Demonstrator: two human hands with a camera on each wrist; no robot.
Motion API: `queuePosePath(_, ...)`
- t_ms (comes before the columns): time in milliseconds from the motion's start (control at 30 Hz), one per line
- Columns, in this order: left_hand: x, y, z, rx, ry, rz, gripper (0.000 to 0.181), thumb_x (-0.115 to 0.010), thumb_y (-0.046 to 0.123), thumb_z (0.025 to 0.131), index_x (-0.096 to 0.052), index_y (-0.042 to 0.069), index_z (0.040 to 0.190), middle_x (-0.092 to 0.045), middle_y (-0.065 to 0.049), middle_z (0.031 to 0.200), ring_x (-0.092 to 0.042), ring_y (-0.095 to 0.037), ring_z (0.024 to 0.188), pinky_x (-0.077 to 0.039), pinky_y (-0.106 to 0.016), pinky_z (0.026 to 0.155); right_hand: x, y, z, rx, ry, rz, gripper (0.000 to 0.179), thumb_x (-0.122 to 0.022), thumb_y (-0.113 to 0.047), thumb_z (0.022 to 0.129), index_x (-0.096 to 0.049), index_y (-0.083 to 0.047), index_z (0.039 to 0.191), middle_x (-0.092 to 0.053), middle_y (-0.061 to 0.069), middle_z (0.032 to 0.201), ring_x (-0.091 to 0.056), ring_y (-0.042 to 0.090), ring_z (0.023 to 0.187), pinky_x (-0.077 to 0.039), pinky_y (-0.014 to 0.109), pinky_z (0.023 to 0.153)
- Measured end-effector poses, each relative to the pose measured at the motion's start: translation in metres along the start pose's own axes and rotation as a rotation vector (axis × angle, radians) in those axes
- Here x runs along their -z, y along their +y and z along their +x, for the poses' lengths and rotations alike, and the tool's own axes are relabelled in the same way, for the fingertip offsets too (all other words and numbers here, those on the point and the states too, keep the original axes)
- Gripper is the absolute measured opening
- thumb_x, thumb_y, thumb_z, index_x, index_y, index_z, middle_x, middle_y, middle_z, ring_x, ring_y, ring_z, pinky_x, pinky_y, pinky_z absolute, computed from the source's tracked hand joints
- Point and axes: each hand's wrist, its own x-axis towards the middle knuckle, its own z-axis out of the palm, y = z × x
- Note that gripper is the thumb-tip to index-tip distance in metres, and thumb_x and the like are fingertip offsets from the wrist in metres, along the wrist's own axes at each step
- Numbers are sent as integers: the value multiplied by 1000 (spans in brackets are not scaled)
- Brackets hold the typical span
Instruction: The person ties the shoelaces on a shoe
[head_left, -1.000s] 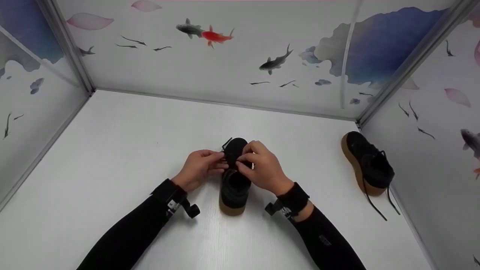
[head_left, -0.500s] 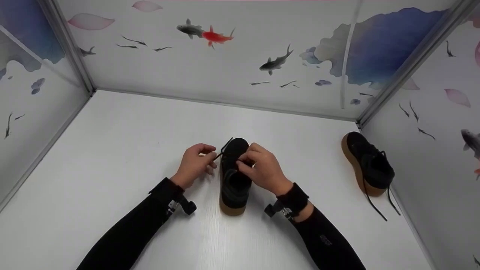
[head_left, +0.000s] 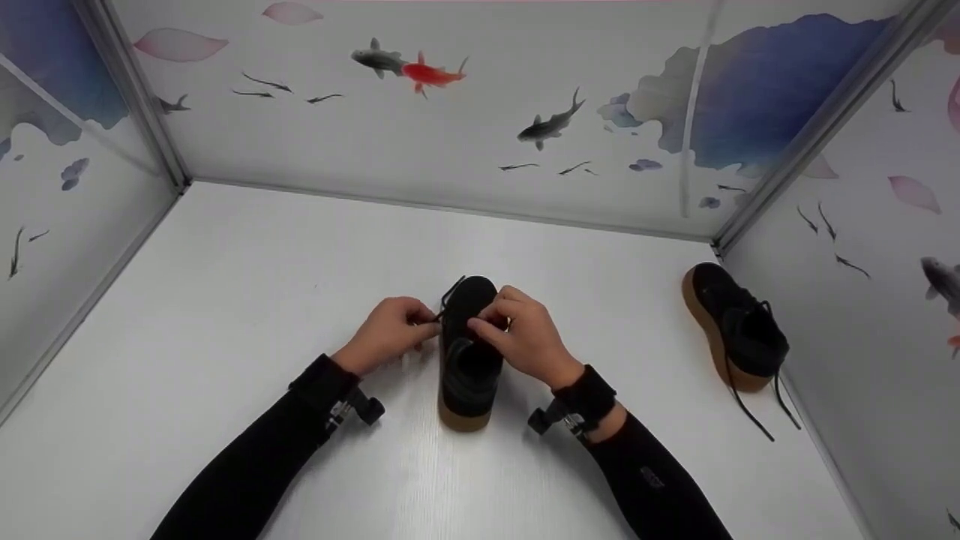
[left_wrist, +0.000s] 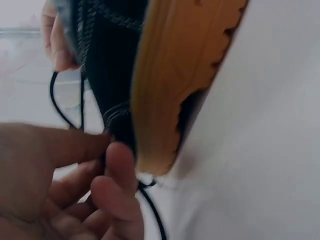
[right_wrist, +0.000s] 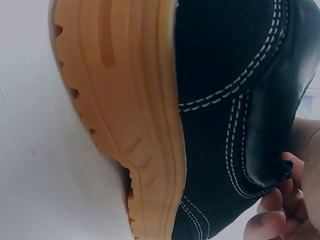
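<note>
Shoe [head_left: 460, 356] on table [head_left: 300, 247] (second shoe [head_left: 727, 322] well to its right).

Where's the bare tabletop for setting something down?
Left of the left hand, up to the left wall; beyond the middle shoe, to the back wall; between the right hand and the right shoe. Crowded: the middle shoe, between both hands.

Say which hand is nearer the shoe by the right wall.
Right. The right hand is left of the wall shoe, at the middle shoe; the left hand is farther left, on the middle shoe's other side.
</note>
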Motion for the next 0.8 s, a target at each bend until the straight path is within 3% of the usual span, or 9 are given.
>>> queuePosePath(167, 15, 10, -3, -14, -117, 77, 20, -76, 22, 107, -83, 4, 106, -74, -11, 85, -62, -14, 66, -47, -28, 57, 2, 0, 1, -122, -3, 135, 6, -85, -14, 101, -84, -13, 96, -63, -5, 92, -62, 14, 87, -55, 28, 77)
queuePosePath(367, 23, 26, -12, -38, -206, 156, 19, -74, 22, 108, -84, 6, 111, -74, -10, 84, -59, -15, 66, -45, -32, 54, 5, 0, 2, -261, -8, 200, 5, -87, -20, 100, -86, -16, 97, -69, -5, 94, -64, 18, 93, -53, 35, 84)
queuePosePath(600, 20, 37, -16, -166, -253, 323, 13, -76, 18, 105, -86, 10, 106, -76, 5, 90, -61, -11, 75, -51, -32, 68, 5, 3, 2, -435, 1, 342, 12, -88, -26, 98, -82, -16, 94, -69, -3, 86, -57, 17, 81, -46, 28, 67)
queuePosePath(800, 20, 44, -20, -228, -294, 383, 11, -77, 15, 105, -87, 11, 104, -76, 8, 89, -60, -9, 76, -51, -32, 71, 5, 2, 2, -515, 11, 451, 17, -87, -27, 98, -81, -11, 95, -63, -1, 81, -52, 16, 70, -43, 25, 60)
